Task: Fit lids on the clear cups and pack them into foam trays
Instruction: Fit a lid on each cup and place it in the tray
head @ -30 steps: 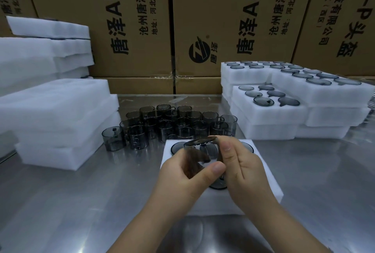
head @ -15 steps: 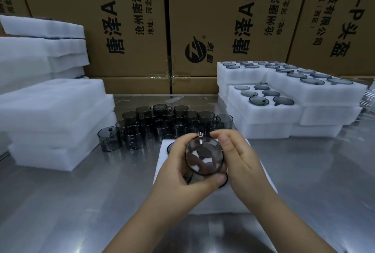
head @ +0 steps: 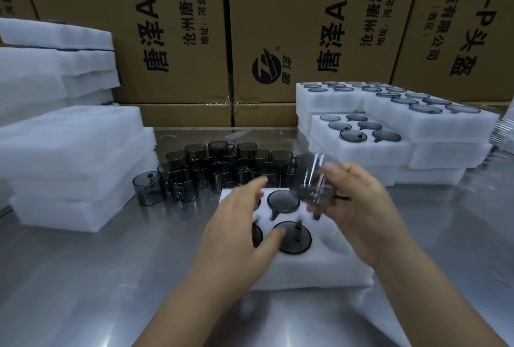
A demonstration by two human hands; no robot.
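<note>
My right hand (head: 358, 207) grips a smoky clear cup (head: 314, 180), tilted and blurred, above the right side of a white foam tray (head: 311, 269) in front of me. My left hand (head: 239, 224) hovers open over the tray's left side, fingers spread, thumb tip beside a seated lidded cup (head: 294, 238). Another lidded cup (head: 283, 201) sits in the pocket behind it. Part of one more dark cup (head: 257, 235) shows under my left hand. A cluster of loose smoky cups (head: 222, 168) stands on the steel table just beyond the tray.
Stacks of blank foam sheets (head: 69, 163) lie at the left. Filled foam trays (head: 389, 135) are piled at the right rear. Cardboard boxes (head: 278, 27) wall off the back. The steel table (head: 83, 277) spreads around the tray.
Both hands held the cup together before. Now my left hand has let go and dropped toward the tray, while my right hand has carried the cup to the right and tilted it.
</note>
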